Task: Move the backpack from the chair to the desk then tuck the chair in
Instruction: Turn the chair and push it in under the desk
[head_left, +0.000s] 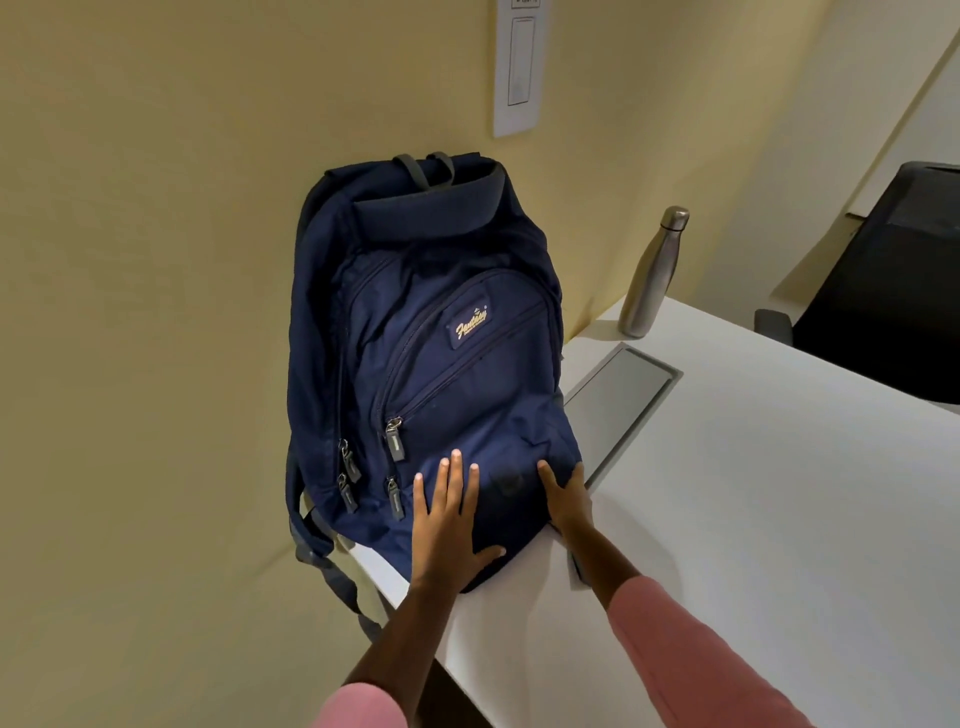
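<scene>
1. Pink sleeves (691, 654) cover both my forearms nearest me, reaching forward over the near edge of the desk (753, 519).
2. My left hand (447, 525) lies flat on the lower front of the backpack (431, 353), fingers spread wide and straight, thumb splayed toward my right hand. It grips nothing; it only presses on the cloth.
3. My right hand (566, 499) rests against the backpack's lower right corner, fingers stretched out and fairly close together, palm along the side where the bag meets the desk. It also holds nothing.
4. That backpack is navy blue and stands upright on the desk's left end, its back leaning on the yellow wall (156, 260) beyond my hands. A stitched label with gold lettering sits above my fingers, and several grey zip pulls (395, 447) hang just left of my left hand. All the zips I can see look closed, so I cannot tell what is inside.
5. One strap (332, 571) dangles off the desk edge, left of my left wrist.
6. Beyond my right hand a grey panel (623, 400) sits flush in the desk, and farther on stands a capped steel bottle (652, 275).
7. Well off to the right is a black chair (883, 291).
</scene>
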